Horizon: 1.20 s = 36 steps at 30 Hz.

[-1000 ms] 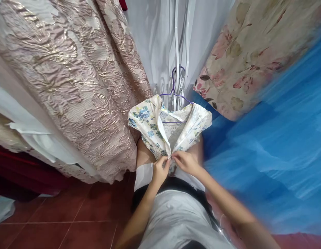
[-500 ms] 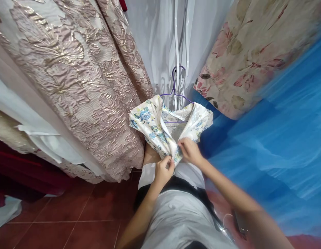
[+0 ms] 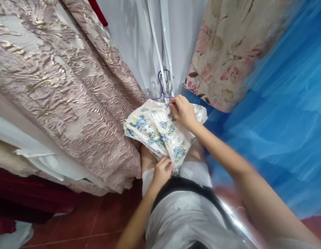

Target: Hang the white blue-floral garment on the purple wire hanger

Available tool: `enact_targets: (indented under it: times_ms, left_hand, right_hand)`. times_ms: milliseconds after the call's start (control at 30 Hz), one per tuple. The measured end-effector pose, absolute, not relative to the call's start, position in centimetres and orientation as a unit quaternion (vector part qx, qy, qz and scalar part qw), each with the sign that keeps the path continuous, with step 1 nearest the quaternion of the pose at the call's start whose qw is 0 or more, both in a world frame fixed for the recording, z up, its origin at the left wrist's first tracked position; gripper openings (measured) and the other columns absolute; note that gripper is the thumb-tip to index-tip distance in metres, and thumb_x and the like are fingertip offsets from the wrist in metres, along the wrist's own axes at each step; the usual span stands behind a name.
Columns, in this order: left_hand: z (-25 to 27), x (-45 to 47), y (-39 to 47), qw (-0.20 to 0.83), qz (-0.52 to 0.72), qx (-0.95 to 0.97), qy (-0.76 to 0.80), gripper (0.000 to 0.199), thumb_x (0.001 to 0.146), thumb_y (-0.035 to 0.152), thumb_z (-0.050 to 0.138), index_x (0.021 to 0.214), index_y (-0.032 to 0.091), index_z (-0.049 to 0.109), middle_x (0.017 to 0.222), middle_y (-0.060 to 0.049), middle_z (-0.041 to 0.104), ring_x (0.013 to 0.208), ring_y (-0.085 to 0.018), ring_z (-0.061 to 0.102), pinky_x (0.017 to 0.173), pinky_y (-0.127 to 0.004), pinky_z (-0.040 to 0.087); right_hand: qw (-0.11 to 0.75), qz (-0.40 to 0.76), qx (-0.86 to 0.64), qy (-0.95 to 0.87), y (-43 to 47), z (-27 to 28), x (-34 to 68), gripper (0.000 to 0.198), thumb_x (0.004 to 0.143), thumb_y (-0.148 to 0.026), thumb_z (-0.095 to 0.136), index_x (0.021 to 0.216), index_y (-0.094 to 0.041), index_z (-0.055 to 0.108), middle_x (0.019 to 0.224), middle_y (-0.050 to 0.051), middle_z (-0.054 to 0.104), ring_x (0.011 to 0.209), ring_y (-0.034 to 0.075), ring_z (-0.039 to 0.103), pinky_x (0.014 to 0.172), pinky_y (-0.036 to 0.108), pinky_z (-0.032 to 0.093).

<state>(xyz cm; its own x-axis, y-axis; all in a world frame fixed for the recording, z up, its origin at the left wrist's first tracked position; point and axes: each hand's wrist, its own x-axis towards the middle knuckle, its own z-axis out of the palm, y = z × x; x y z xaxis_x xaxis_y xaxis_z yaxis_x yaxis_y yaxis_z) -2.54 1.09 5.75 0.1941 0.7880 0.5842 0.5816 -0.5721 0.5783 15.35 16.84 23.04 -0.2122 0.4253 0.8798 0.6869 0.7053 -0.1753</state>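
Observation:
A white blouse with blue flowers hangs on a purple hanger and lies over my thighs. Its front panels overlap, so the neck opening is covered. My right hand pinches the blouse at the neckline, just below the hanger's hook. Lower down, my left hand has its fingers closed on the bottom front edge of the blouse. The hanger's bar is mostly hidden by the cloth.
Pink brocade fabric with metallic flowers hangs at left. Blue tulle and a beige floral cloth hang at right. White straps dangle behind the hanger. Red tiles cover the floor.
My right hand has moved up from the lower front to the neckline, drawing the panel across the neck opening. My left hand stays at the bottom edge. The view has shifted slightly.

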Motion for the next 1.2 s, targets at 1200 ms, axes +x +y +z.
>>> enact_targets:
  times_ms: [1200]
  left_hand:
    - [11.3, -12.8, 17.3, 0.081, 0.429, 0.702, 0.563, 0.029, 0.102, 0.033, 0.037, 0.081, 0.019, 0.053, 0.079, -0.002, 0.061, 0.078, -0.016, 0.057, 0.076, -0.026, 0.046]
  right_hand:
    - [0.404, 0.049, -0.333, -0.850, 10.0, 7.3, 16.2, 0.018, 0.101, -0.020, 0.046, 0.089, -0.020, 0.060, 0.085, 0.008, 0.065, 0.081, 0.023, 0.060, 0.072, 0.034, 0.047]
